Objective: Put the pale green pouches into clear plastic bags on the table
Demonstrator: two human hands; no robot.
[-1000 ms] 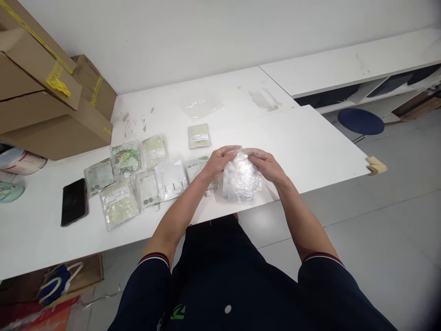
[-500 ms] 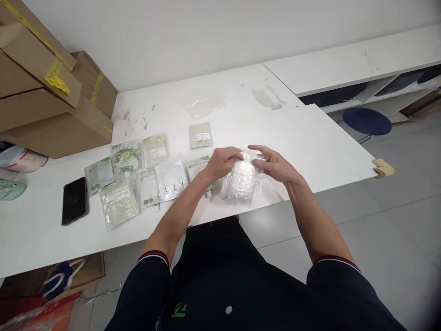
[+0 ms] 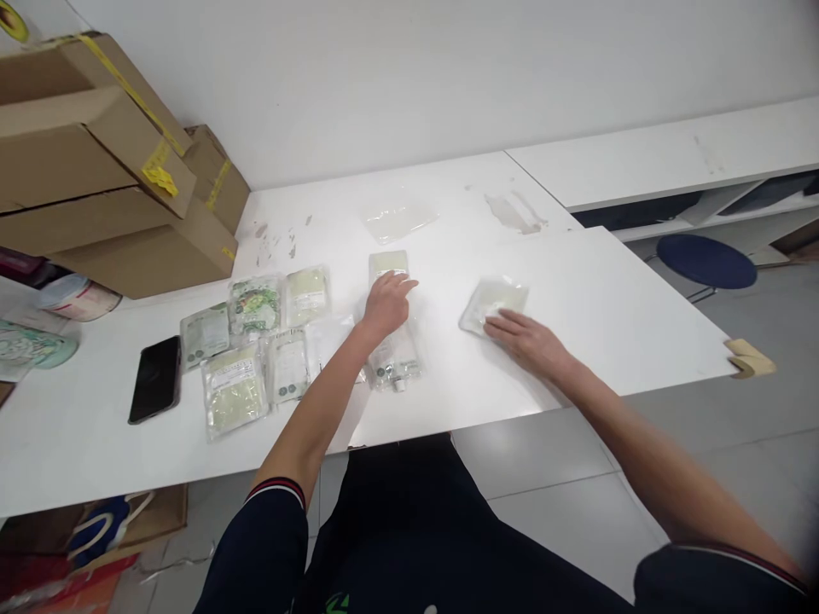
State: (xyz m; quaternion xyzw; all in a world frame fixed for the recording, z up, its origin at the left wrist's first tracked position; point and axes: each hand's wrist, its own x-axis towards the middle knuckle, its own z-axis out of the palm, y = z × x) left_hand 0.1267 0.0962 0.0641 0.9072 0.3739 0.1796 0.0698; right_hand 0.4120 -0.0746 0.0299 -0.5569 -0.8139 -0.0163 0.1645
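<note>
My left hand [image 3: 387, 305] is over the near end of a flat pale-green pouch with a white label [image 3: 388, 259]. Its fingers are stretched and partly apart; whether they touch the pouch I cannot tell. Just below that hand lies a clear-wrapped pouch with a spout [image 3: 397, 356], partly covered by the hand. Off to the right, my right hand [image 3: 528, 341] rests with flat fingers on the near edge of a clear plastic bag [image 3: 496, 300], which has something pale green inside and lies flat on the white table [image 3: 461, 384].
Several wrapped pouches [image 3: 235, 388] lie left of my left arm, beside a black phone [image 3: 155, 379]. Cardboard boxes [image 3: 128, 222] stand at the back left. An unfilled clear bag [image 3: 400, 220] lies near the wall. A blue stool [image 3: 707, 260] is beyond the right edge.
Both hands held a clear bag together at the front edge before. It now lies farther right under my right hand, while my left hand has moved left to the labelled pouch.
</note>
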